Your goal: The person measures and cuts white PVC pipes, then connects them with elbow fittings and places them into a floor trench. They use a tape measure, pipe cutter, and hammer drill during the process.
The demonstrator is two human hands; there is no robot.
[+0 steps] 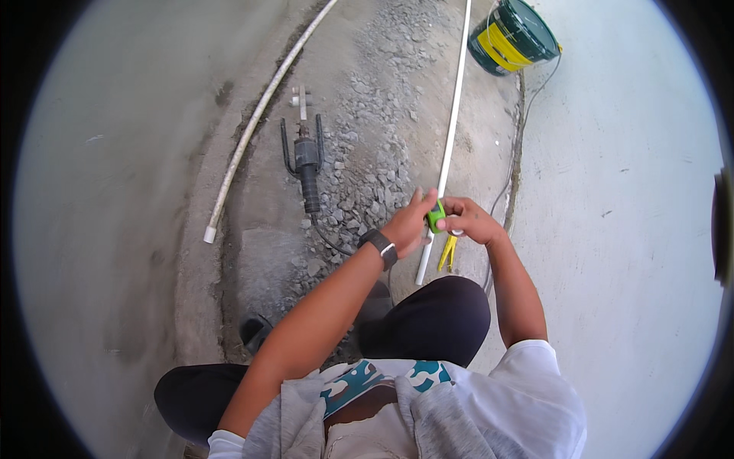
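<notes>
Head view: a green tool (436, 218) is gripped by left hand (407, 228) and right hand (472, 221); probably light and stiff (seemingly hard-cased), it is best held by its sides.

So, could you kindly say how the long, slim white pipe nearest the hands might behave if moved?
The white pipe looks round, so it would probably roll when pushed sideways, though the grey rubble to its left might stop it. It resembles plastic, so is likely light; its slim length may flex when lifted.
</notes>
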